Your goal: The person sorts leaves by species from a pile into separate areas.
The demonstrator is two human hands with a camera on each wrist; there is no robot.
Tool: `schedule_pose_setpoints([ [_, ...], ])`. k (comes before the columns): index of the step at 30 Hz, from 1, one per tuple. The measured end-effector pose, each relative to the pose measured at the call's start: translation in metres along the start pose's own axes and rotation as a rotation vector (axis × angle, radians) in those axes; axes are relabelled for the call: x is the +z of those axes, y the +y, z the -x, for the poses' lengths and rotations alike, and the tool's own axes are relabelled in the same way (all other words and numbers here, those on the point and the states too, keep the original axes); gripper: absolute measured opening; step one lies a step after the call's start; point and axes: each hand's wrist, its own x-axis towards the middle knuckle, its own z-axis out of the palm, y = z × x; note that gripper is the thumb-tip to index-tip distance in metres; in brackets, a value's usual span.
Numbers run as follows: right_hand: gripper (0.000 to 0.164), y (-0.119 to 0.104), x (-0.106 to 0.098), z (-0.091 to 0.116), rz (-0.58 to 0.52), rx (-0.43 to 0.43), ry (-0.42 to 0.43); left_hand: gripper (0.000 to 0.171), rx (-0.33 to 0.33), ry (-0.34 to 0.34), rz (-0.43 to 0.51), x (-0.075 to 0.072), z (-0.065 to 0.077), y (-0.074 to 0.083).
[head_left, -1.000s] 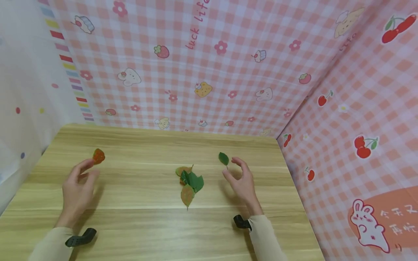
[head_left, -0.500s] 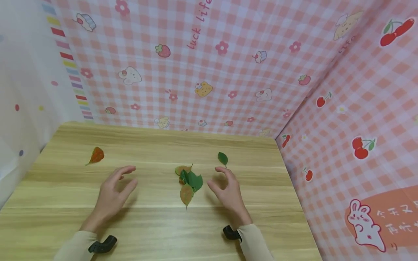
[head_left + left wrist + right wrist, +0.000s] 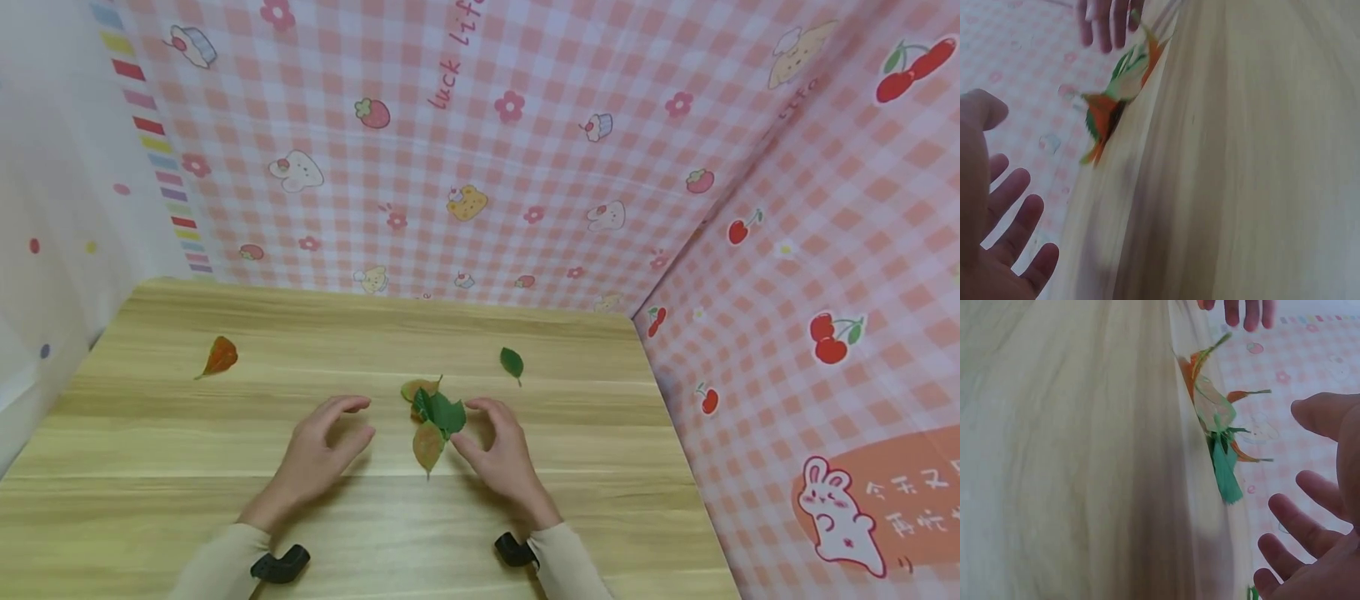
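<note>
A small pile of green and orange-brown leaves lies mid-table, its stems and edges sticking up in both wrist views. My right hand is right at the pile's right edge, thumb and fingers apart with nothing between them. To the left of the pile, my left hand hovers low over the wood, fingers relaxed and holding nothing. A single orange-red leaf lies at the far left. One green leaf lies beyond my right hand, stem toward me.
The wooden table meets a pink checked cloth at the back and another printed cloth on the right. A white dotted sheet hangs at the left. Black wrist cameras sit on both wrists.
My left hand has left the orange-red leaf and moved right toward the pile. My right hand has shifted left from the single green leaf to the pile's edge. The leaves lie much as before.
</note>
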Motion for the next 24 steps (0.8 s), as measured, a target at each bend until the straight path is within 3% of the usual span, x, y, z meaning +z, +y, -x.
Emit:
schedule_pose_setpoints([
  [7,0.047,-0.001,0.013,-0.009,0.036,-0.036,0.004,0.038,0.05,-0.045,-0.005,0.027,-0.008,0.009],
  [18,0.032,-0.007,0.028,-0.031,0.086,-0.031,0.024,0.038,-0.04,-0.122,-0.028,0.056,-0.026,0.013],
  [24,0.027,-0.005,0.035,-0.038,0.07,-0.032,0.031,0.031,-0.03,-0.108,-0.037,0.066,-0.03,0.009],
])
